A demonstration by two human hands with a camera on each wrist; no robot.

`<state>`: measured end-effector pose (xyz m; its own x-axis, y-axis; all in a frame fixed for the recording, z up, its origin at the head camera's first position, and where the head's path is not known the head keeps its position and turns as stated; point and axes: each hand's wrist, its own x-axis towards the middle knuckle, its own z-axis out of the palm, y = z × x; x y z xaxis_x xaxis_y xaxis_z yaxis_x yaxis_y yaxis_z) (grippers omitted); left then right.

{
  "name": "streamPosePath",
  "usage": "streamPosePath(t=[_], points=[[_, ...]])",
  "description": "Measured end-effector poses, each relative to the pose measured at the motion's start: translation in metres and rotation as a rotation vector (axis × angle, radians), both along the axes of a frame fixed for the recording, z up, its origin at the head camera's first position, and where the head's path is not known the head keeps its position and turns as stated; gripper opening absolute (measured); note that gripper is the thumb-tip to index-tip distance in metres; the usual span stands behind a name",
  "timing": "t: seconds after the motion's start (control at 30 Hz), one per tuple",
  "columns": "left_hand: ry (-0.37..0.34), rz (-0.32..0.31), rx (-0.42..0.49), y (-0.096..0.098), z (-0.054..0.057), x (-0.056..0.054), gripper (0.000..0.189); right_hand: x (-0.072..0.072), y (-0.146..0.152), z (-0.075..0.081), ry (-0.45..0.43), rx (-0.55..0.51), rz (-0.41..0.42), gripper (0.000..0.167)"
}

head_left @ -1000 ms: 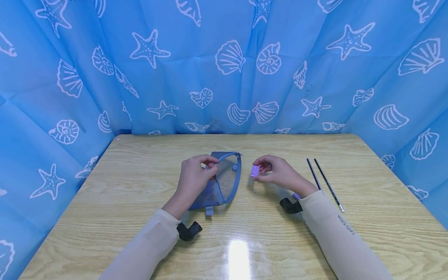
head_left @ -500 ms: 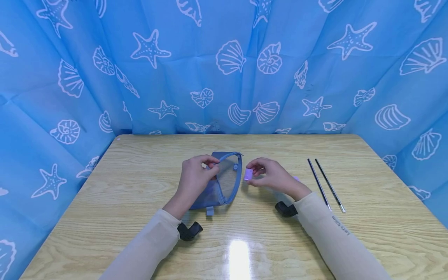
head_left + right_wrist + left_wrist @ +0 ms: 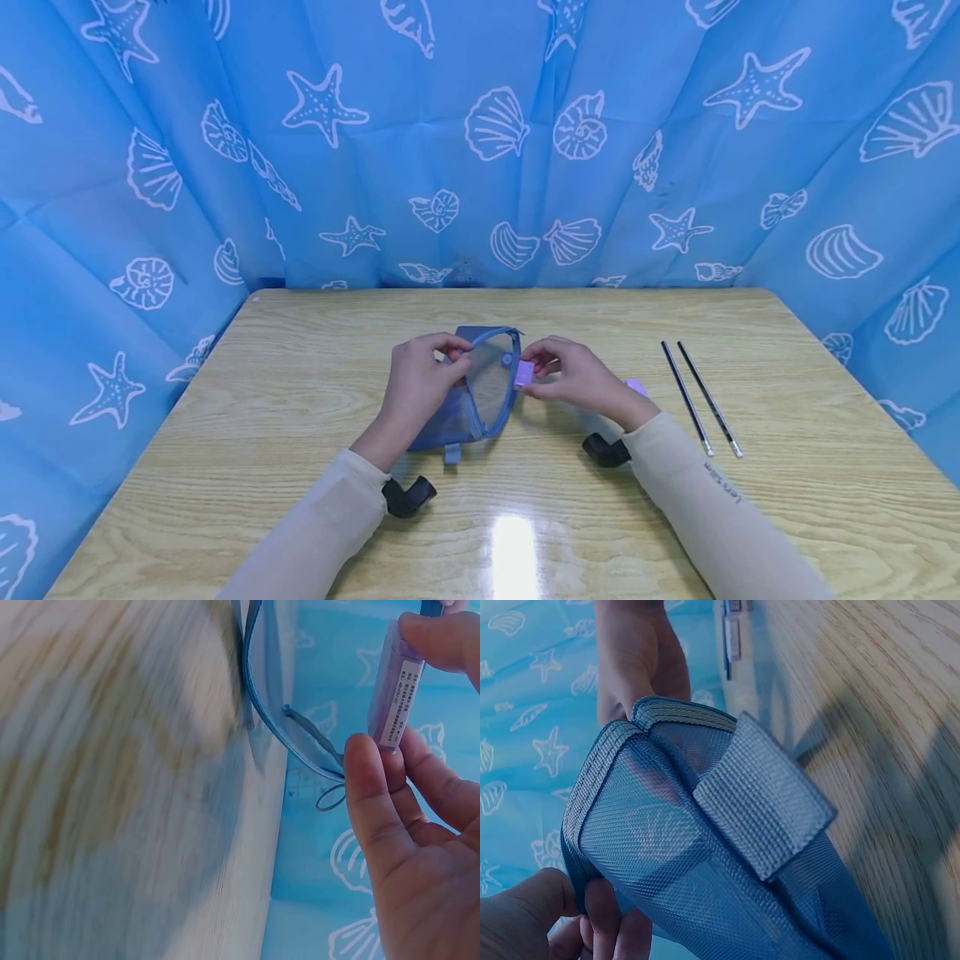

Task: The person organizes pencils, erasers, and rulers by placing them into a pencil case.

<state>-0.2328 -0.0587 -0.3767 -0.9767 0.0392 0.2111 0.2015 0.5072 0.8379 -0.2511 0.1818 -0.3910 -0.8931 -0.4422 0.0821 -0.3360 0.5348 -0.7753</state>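
A blue-grey mesh zip pouch (image 3: 450,417) stands on the table with its zipped mouth gaping to the right. My left hand (image 3: 423,375) pinches the upper rim of that mouth between thumb and fingers; the left wrist view shows the see-through mesh (image 3: 652,832) and a woven tab (image 3: 765,795) close up. Between the thumb and fingertips of my right hand (image 3: 581,379) is a small purple block (image 3: 524,375), right at the pouch's opening. It carries a white printed label (image 3: 401,701) on one narrow side. Whether the block touches the rim I cannot tell.
Two dark pencils (image 3: 686,400) with pale ends lie side by side to the right of my right hand. Another purple object (image 3: 636,387) shows partly behind my right wrist. A blue shell-patterned curtain (image 3: 480,167) hangs behind the wooden table (image 3: 300,358).
My right hand has moved left with the purple block, from apart from the pouch up to its mouth. More of the other purple object shows. My left hand keeps its pinch.
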Motion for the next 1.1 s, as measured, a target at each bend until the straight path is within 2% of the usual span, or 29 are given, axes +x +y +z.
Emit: streamPosePath(t=[0.43, 0.77, 1.1], points=[[0.004, -0.001, -0.008, 0.001, 0.001, 0.001, 0.013, -0.004, -0.013, -0.001, 0.010, -0.001, 0.012, 0.043], [0.001, -0.015, -0.003, 0.001, 0.003, 0.003, 0.014, -0.004, -0.024, -0.006, -0.029, -0.018, 0.025, 0.041], [0.001, -0.017, -0.001, 0.001, 0.003, 0.003, 0.014, -0.005, -0.038, -0.011, -0.053, 0.020, 0.065, 0.042]])
